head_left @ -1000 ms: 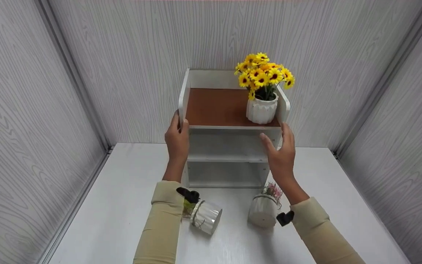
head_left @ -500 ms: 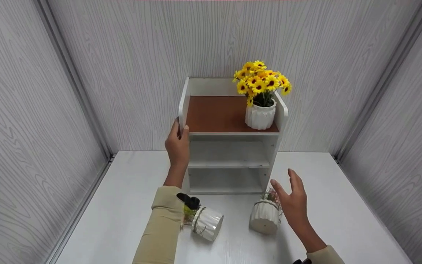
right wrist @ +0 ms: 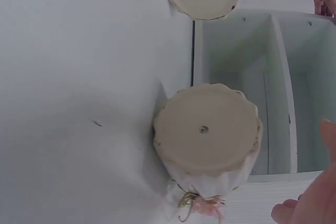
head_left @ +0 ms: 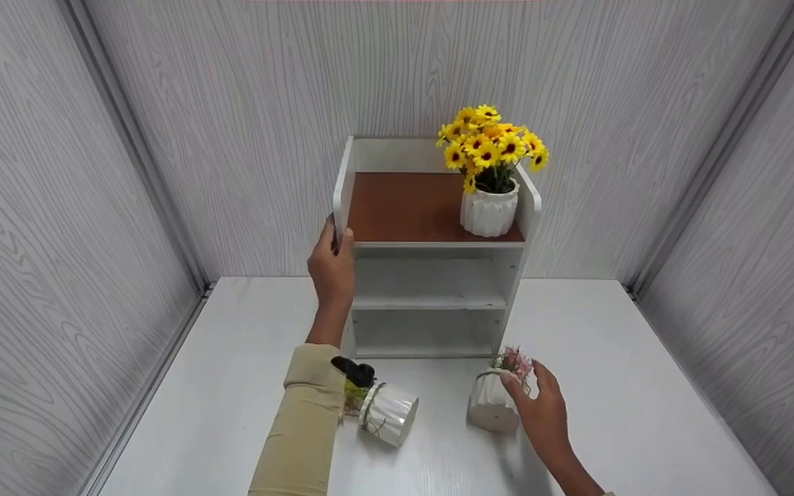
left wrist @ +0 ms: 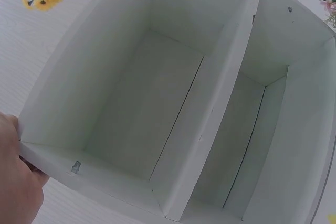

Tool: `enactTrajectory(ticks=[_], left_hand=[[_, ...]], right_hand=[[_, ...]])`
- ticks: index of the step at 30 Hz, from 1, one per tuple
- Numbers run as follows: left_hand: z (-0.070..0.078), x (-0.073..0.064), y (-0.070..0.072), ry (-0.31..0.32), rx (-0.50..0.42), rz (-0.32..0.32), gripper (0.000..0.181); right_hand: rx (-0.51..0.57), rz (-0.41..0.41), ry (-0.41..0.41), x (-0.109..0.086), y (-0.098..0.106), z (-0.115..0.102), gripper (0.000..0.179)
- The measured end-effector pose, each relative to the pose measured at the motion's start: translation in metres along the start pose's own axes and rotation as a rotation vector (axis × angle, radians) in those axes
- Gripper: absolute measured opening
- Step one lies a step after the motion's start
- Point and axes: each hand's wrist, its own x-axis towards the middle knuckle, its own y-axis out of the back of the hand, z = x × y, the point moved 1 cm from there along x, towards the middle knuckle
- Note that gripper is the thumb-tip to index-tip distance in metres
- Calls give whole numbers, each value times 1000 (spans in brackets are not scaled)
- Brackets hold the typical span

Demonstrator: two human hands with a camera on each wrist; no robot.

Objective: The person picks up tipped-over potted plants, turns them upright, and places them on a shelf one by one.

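A small white shelf with a brown top stands upright against the back wall. My left hand grips its left side panel, thumb at the front edge; the left wrist view shows the hand at the panel's corner. Near the shelf's front right, a white pot with pink flowers lies on its side, its base facing me. My right hand is beside that pot, thumb and fingers spread apart. In the right wrist view, the hand shows right of the pot's base, with a gap between.
A pot of yellow flowers stands on the shelf top at the right. Another white pot, with a cord round it, lies tipped near my left sleeve. Wood-grain walls enclose the white table at back and sides.
My right hand has left the shelf's right side, moving down toward me, then in beside the pot with pink flowers. My left hand keeps its grip on the shelf.
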Motion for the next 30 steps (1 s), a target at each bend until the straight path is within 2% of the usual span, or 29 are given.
enactTrajectory(ticks=[6,12,21,30], left_hand=[[-4,1,2,-5,-25,0,51],[-4,1,2,-3,-47,-5,50],[-4,-1,1,11,-60,-27,52],[-2,0,1,27,-45,-35,52]], right_hand=[[-54,-44,-59,-4,-15,17,88],[-71,-53,-73,-4,-26,27,95],[-88,-41,-77,-5,-33,29,103],[-80,-15,-80,-8,-38,29,96]])
